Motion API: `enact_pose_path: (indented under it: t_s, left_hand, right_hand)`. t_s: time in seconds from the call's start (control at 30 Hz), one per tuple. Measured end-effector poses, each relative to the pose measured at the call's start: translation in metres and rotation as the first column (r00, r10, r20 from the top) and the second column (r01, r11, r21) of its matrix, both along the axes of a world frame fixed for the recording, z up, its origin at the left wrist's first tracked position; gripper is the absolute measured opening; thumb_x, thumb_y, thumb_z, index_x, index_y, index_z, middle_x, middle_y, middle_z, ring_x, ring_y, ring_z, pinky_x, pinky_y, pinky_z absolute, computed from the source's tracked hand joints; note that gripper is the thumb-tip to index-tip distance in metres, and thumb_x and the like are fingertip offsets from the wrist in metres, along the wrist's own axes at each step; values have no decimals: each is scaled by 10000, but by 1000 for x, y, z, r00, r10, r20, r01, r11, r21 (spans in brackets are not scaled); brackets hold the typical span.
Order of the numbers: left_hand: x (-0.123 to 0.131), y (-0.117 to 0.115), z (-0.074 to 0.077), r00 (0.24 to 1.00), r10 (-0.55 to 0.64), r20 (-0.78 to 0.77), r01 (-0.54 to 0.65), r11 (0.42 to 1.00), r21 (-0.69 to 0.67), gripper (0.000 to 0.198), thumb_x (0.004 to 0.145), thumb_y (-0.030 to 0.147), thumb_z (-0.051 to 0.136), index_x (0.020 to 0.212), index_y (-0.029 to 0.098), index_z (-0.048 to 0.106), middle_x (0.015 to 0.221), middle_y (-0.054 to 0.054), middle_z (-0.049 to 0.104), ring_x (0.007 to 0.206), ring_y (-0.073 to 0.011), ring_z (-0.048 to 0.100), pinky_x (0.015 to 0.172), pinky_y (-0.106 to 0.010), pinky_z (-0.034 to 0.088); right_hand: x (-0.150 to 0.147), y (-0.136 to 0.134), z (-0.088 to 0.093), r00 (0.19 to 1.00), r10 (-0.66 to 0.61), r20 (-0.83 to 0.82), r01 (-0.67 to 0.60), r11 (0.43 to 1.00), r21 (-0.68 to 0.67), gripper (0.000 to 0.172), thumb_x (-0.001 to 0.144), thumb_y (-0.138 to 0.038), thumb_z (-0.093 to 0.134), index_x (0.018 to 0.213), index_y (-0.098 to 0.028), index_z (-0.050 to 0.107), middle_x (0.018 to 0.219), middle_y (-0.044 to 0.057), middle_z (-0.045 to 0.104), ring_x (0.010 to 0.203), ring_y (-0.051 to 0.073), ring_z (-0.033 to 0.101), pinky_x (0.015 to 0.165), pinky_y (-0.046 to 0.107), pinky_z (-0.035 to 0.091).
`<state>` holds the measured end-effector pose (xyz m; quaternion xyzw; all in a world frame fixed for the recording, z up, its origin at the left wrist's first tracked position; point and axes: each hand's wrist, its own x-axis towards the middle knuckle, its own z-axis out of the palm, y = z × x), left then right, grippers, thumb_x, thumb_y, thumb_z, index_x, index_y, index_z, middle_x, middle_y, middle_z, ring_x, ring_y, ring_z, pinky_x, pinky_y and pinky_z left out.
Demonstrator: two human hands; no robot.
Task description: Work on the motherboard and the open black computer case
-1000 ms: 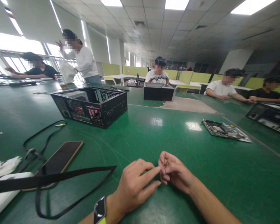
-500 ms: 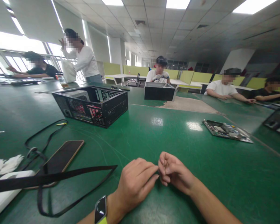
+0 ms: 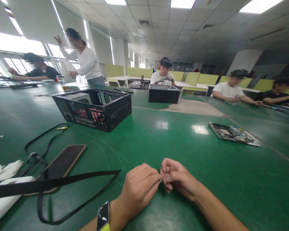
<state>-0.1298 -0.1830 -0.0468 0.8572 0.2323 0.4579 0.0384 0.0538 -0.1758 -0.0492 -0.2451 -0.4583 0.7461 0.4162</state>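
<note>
My left hand [image 3: 142, 184], with a watch [image 3: 103, 215] on its wrist, is closed with fingers pressed together just above the green table [image 3: 135, 146]. Its fingertips meet those of my right hand [image 3: 178, 178], whose fingers are curled in a pinch. Whatever may lie between the fingertips is too small or hidden to make out. To the left of my hands, a black strap [image 3: 86, 175] loops over the table. A phone [image 3: 65, 160] lies behind it, partly covered by the strap.
A black computer case [image 3: 110, 114] lies open at the far left of my hands. On the right rests a circuit board [image 3: 233, 134]. Across the table a person [image 3: 162, 78] sits behind another case [image 3: 163, 94]. A white object [image 3: 4, 205] fills the lower left corner.
My right hand has shifted slightly left, and the fingertips of both hands sit closer together. In the background, the standing person has raised a hand and moved a white bag.
</note>
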Motion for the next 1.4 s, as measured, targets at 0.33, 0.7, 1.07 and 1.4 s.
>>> enact_pose_path:
  t_s: [0.33,0.7,1.07,1.4]
  left_hand:
    - [-2,-1,-1,996,47,-82,-46,999,19,128,840,76,518,894,165,593,760,-38,623,711,-168,537,648,-308,431]
    - [0,-1,2,998,54,-18,-54,998,10,123,826,74,531,870,170,592,740,-34,631,695,-160,551,640,-299,441]
    - [0,-3,5,997,-67,49,66,997,34,177,788,52,568,921,170,565,1018,-76,689,920,-194,606,792,-353,522]
    - [-1,-5,5,1000,-13,-5,13,999,36,206,787,136,547,989,179,557,1087,-71,681,1024,-229,592,837,-386,530]
  right_hand:
    - [-3,0,0,1000,-23,13,23,1000,18,175,640,-95,573,774,-169,488,625,-30,581,425,72,462,424,196,356]
    - [0,5,-7,996,-89,-7,89,996,-1,184,664,-101,565,797,-190,475,664,-37,565,445,75,434,434,215,375]
    - [3,4,3,989,-93,-119,86,994,-64,183,661,-100,567,780,-198,469,662,-48,555,438,65,410,445,216,394]
    - [1,2,2,984,-69,-164,61,997,-56,175,680,-93,559,801,-191,477,670,-46,555,440,62,421,450,213,394]
